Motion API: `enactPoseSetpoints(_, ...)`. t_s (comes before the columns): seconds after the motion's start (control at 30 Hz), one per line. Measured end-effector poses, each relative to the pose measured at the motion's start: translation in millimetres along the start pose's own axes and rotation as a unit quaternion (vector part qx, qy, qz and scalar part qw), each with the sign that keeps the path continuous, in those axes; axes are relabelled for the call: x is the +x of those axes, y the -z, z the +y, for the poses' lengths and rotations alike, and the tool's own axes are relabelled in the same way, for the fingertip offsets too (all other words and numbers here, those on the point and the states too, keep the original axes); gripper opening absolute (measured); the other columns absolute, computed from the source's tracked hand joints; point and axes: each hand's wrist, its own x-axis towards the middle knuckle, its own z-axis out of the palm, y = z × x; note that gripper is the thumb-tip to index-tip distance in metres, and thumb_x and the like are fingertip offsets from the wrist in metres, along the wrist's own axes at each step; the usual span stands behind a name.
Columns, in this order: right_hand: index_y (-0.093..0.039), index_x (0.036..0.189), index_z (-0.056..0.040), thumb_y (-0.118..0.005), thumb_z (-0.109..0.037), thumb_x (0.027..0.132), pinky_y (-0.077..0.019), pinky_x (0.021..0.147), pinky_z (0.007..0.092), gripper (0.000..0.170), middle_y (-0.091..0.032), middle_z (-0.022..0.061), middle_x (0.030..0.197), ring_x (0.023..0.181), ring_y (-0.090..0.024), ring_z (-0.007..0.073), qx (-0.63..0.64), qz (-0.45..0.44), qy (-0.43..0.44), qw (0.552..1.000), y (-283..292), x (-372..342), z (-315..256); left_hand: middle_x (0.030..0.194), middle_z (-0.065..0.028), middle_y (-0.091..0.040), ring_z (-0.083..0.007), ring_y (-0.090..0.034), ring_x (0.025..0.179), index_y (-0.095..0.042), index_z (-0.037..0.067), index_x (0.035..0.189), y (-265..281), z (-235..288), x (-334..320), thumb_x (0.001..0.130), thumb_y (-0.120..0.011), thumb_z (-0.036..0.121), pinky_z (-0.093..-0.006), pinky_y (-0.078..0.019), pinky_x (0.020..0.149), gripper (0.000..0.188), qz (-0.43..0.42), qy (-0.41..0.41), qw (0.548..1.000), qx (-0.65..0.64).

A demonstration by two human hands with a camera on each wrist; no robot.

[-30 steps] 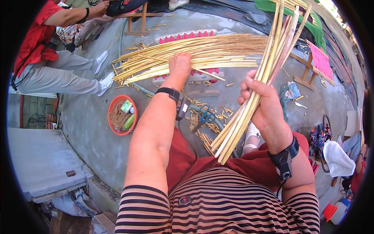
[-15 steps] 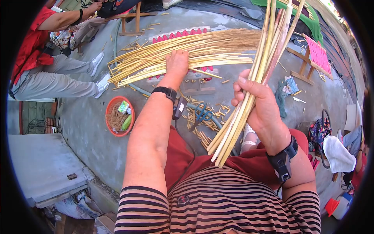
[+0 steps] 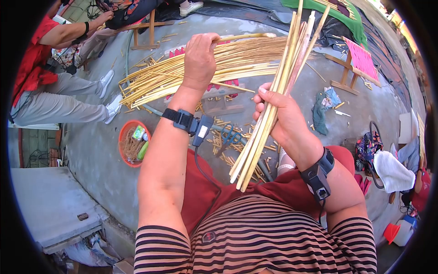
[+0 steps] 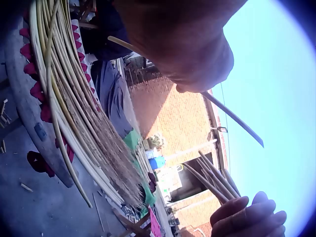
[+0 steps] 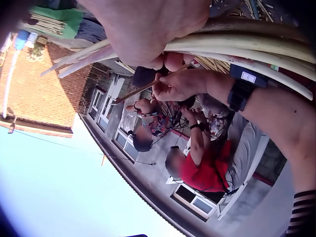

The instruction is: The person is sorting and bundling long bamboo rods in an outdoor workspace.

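My left hand (image 3: 199, 61) is raised above the long pile of stalks (image 3: 169, 75) and pinches a single stalk (image 3: 246, 36), which sticks out to the right. In the left wrist view that stalk (image 4: 234, 118) runs out past the fingers against the sky. My right hand (image 3: 285, 116) grips a bundle of several stalks (image 3: 255, 148) in front of my body, fanned at the top. The right wrist view shows the bundle (image 5: 242, 47) passing through the right hand (image 5: 153, 29), with the left hand (image 5: 173, 85) beyond it.
An orange basket (image 3: 121, 145) with fibre and packets sits on the ground at left. Scissors (image 3: 230, 136) lie among short cut pieces. A pink-strung wooden frame (image 3: 362, 61) stands at right. A person in red (image 3: 34, 68) is at the far left.
My left hand has risen from the pile, now with one stalk in its fingers. The right hand and its bundle have shifted slightly left in view.
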Motion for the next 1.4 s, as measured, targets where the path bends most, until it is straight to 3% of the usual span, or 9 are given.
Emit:
enactPoseSetpoints(0.2,-0.052,0.093,-0.0056,-0.059,-0.007,0.085,-0.0496,0.056,0.0293,0.010,-0.058,0.0066,0.075,0.062,-0.057,0.0138,-0.034,-0.003,-0.003,0.999,-0.9,3.5,6.5,0.084,-0.0061,-0.062,-0.0235,-0.061,0.079,-0.058,0.005,0.094,17.1,27.3,3.4,0.082,-0.057,0.000,-0.0327,-0.0492,0.069,0.013,-0.043,-0.093,0.995,-0.009)
enactPoseSetpoints(0.23,-0.052,0.092,-0.0055,-0.059,-0.007,0.085,-0.0498,0.057,0.0292,0.010,-0.058,0.0066,0.075,0.062,-0.057,0.0140,-0.045,-0.008,0.005,0.999,-1.6,3.8,6.0,0.087,-0.0075,-0.063,-0.0222,-0.061,0.078,-0.057,0.003,0.096,22.3,37.1,3.6,0.084,-0.057,0.001,-0.0314,-0.0504,0.068,0.013,-0.057,0.051,0.989,-0.125)
enactPoseSetpoints(0.33,-0.053,0.091,-0.0053,-0.059,-0.007,0.085,-0.0506,0.059,0.0291,0.009,-0.059,0.0070,0.076,0.063,-0.058,0.0147,-0.077,-0.016,0.022,0.997,-3.8,7.6,8.7,0.093,-0.0113,-0.063,-0.0175,-0.064,0.077,-0.055,-0.003,0.104,39.6,56.8,11.5,0.091,-0.054,0.006,-0.0289,-0.0569,0.066,0.016,-0.081,0.403,0.814,-0.410)
enactPoseSetpoints(0.43,-0.053,0.091,-0.0046,-0.059,-0.006,0.085,-0.0517,0.061,0.0293,0.008,-0.061,0.0081,0.079,0.067,-0.061,0.0159,-0.110,-0.004,0.023,0.994,-8.8,9.9,13.2,0.093,-0.0134,-0.063,-0.0194,-0.065,0.081,-0.055,-0.004,0.104,50.3,35.8,2.2,0.090,-0.053,0.007,-0.0311,-0.0586,0.069,0.017,-0.142,0.495,0.638,-0.573)
enactPoseSetpoints(0.47,-0.053,0.091,-0.0044,-0.058,-0.006,0.085,-0.0521,0.062,0.0294,0.008,-0.062,0.0085,0.080,0.068,-0.062,0.0164,-0.117,-0.004,0.019,0.993,-11.8,10.3,15.5,0.094,-0.0142,-0.063,-0.0200,-0.065,0.084,-0.055,-0.004,0.105,51.3,32.6,-3.0,0.091,-0.053,0.006,-0.0313,-0.0586,0.073,0.018,-0.149,0.510,0.616,-0.581)
enactPoseSetpoints(0.77,-0.049,0.114,-0.0038,-0.058,-0.010,0.088,-0.0542,0.071,0.0330,0.029,-0.063,0.0134,0.097,0.084,-0.065,0.0215,-0.146,-0.062,-0.031,0.987,-14.7,17.7,47.2,0.100,-0.0161,-0.062,-0.0240,-0.063,0.092,-0.056,-0.005,0.104,43.3,32.4,-45.3,0.088,-0.051,-0.001,-0.0372,-0.0524,0.087,0.017,-0.196,0.550,0.571,-0.577)
enactPoseSetpoints(0.83,-0.053,0.109,-0.0028,-0.059,-0.008,0.086,-0.0522,0.066,0.0306,0.024,-0.063,0.0125,0.091,0.082,-0.065,0.0210,-0.154,-0.058,-0.020,0.986,-15.7,20.3,54.2,0.101,-0.0155,-0.062,-0.0231,-0.063,0.092,-0.057,-0.004,0.105,42.8,39.2,-52.7,0.088,-0.051,-0.002,-0.0353,-0.0528,0.084,0.018,-0.185,0.551,0.557,-0.593)
enactPoseSetpoints(0.97,-0.056,0.099,-0.0028,-0.061,-0.006,0.084,-0.0491,0.060,0.0265,0.016,-0.061,0.0077,0.080,0.072,-0.062,0.0163,-0.188,-0.072,-0.005,0.980,-14.2,22.9,59.2,0.086,-0.0076,-0.063,-0.0172,-0.062,0.075,-0.059,0.001,0.094,57.2,50.2,-54.4,0.088,-0.055,0.004,-0.0327,-0.0547,0.066,0.008,-0.249,0.559,0.633,-0.474)
enactPoseSetpoints(1.4,-0.059,0.091,-0.0035,-0.064,-0.006,0.080,-0.0440,0.055,0.0248,0.012,-0.059,0.0026,0.075,0.064,-0.055,0.0117,-0.264,-0.026,0.014,0.964,-20.9,14.8,69.4,0.086,-0.0049,-0.062,-0.0148,-0.061,0.077,-0.059,0.004,0.096,76.6,73.9,-73.2,0.089,-0.059,0.013,-0.0322,-0.0521,0.063,0.011,-0.150,0.593,0.568,-0.551)
